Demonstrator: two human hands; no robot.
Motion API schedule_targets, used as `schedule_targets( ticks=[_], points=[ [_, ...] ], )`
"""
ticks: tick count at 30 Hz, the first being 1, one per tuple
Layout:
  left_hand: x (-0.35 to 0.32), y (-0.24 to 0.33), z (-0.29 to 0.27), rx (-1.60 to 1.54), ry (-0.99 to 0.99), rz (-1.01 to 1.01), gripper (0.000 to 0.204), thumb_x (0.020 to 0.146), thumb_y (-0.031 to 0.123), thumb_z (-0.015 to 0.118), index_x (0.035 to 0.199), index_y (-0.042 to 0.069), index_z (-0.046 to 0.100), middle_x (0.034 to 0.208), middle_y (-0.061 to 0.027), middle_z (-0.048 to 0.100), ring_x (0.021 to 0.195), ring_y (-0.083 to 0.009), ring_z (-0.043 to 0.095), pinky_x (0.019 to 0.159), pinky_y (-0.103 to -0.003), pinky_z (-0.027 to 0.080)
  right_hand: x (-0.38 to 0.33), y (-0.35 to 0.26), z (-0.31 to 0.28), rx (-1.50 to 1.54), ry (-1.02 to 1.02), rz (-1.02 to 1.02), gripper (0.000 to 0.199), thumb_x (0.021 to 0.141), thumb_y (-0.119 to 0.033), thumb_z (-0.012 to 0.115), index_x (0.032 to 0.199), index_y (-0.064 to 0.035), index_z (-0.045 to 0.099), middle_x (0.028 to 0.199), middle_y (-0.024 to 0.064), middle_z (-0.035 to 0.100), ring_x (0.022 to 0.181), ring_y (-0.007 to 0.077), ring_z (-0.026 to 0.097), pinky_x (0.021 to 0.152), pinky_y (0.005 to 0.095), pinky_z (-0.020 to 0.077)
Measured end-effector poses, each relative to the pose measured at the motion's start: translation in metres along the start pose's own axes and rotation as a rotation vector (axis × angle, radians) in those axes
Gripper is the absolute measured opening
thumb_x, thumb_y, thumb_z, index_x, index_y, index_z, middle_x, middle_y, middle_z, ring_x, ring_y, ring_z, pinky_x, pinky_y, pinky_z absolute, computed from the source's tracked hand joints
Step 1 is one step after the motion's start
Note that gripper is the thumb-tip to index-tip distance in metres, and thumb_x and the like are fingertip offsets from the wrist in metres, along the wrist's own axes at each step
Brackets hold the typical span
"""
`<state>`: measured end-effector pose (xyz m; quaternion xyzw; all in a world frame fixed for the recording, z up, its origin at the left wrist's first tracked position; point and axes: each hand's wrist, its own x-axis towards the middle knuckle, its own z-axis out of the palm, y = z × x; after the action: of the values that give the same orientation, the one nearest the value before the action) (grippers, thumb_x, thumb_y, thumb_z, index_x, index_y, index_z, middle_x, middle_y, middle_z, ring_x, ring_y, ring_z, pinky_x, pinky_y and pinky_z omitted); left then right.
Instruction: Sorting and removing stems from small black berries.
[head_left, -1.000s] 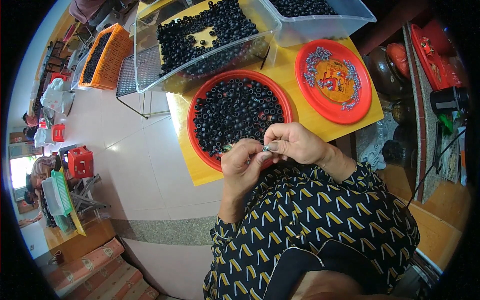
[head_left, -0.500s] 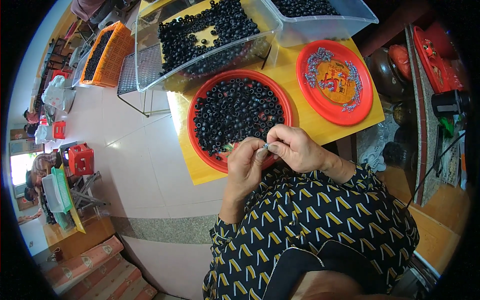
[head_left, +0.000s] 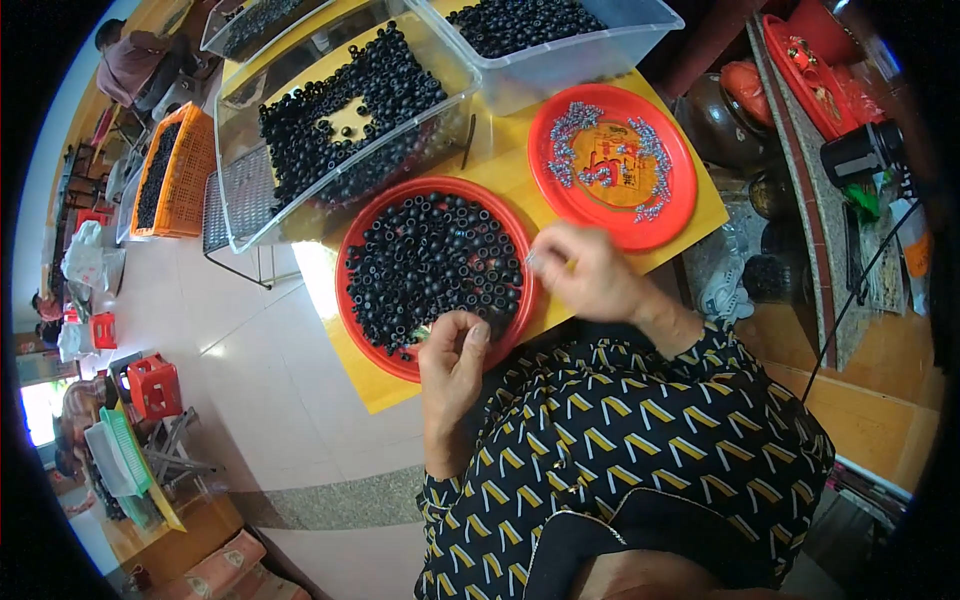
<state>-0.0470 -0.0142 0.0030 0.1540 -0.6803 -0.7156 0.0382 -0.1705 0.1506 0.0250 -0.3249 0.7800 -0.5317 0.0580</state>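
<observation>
In front of me a red round tray (head_left: 343, 330) holds many small black ring-like pieces (head_left: 430, 255), several with open holes. Over its near rim is my left hand (head_left: 452, 368), thumb and forefinger closed together; anything between them is hidden. My right hand (head_left: 590, 272), a little blurred, is to the right of this tray with its fingers pinched. A tiny pale grey piece (head_left: 531, 258) shows at those fingertips. Farther right, a second red tray (head_left: 685, 180) carries small blue-grey pieces (head_left: 655, 165) scattered around its printed middle.
Both trays stand on a yellow table (head_left: 375, 392). Behind them are two clear plastic bins (head_left: 350, 170) (head_left: 560, 70) with more black pieces. An orange crate (head_left: 195, 170) stands to the left, a cluttered shelf (head_left: 800, 190) to the right. A person (head_left: 145, 65) sits far left.
My hands were together over the tray's near edge, pinching a small grey piece. Now they are apart: the right has moved right, the left lower left. The view has shifted too.
</observation>
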Motion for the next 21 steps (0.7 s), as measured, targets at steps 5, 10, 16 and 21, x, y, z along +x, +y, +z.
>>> schedule_targets(
  ticks=[5,10,16,21],
  points=[
    [-0.002,0.000,-0.012,0.102,0.063,0.030,0.011,0.082,0.008,0.057,0.079,-0.002,0.053,0.070,-0.0006,0.051,0.064,-0.0077,0.045,0.057,-0.020,0.038,0.014,0.021,-0.066,-0.530,0.135,0.145,0.009,0.077,-0.005,0.057,0.079,0.0011,0.050,0.069,0.0123,0.054,0.063,0.0216,0.056,0.055,0.0312,0.0437],
    [-0.016,-0.006,-0.027,0.159,0.150,0.152,0.010,0.081,0.006,0.057,0.078,-0.003,0.053,0.068,-0.0032,0.050,0.061,-0.0096,0.046,0.055,-0.021,0.038,0.024,0.017,-0.043,-0.502,-0.021,-0.079,0.012,0.074,-0.004,0.058,0.084,0.0025,0.055,0.077,0.0158,0.056,0.070,0.0307,0.057,0.062,0.0360,0.0450],
    [-0.028,0.010,-0.039,0.413,0.331,0.306,0.007,0.077,-0.001,0.059,0.078,-0.003,0.052,0.070,-0.0070,0.051,0.060,-0.0124,0.048,0.056,-0.023,0.040,0.061,0.018,0.027,-0.488,-0.159,-0.375,0.015,0.070,-0.001,0.058,0.085,-0.0003,0.057,0.081,0.0124,0.054,0.078,0.0284,0.053,0.069,0.0354,0.0435],
    [-0.029,-0.001,-0.063,0.687,0.551,0.425,0.017,0.070,-0.005,0.061,0.085,-0.002,0.056,0.081,-0.0138,0.056,0.075,-0.0268,0.053,0.066,-0.032,0.043,0.070,0.024,0.048,-0.608,-0.236,-0.444,0.008,0.067,0.002,0.053,0.074,-0.0015,0.051,0.076,0.0120,0.048,0.077,0.0288,0.050,0.069,0.0371,0.0433]
  ],
)
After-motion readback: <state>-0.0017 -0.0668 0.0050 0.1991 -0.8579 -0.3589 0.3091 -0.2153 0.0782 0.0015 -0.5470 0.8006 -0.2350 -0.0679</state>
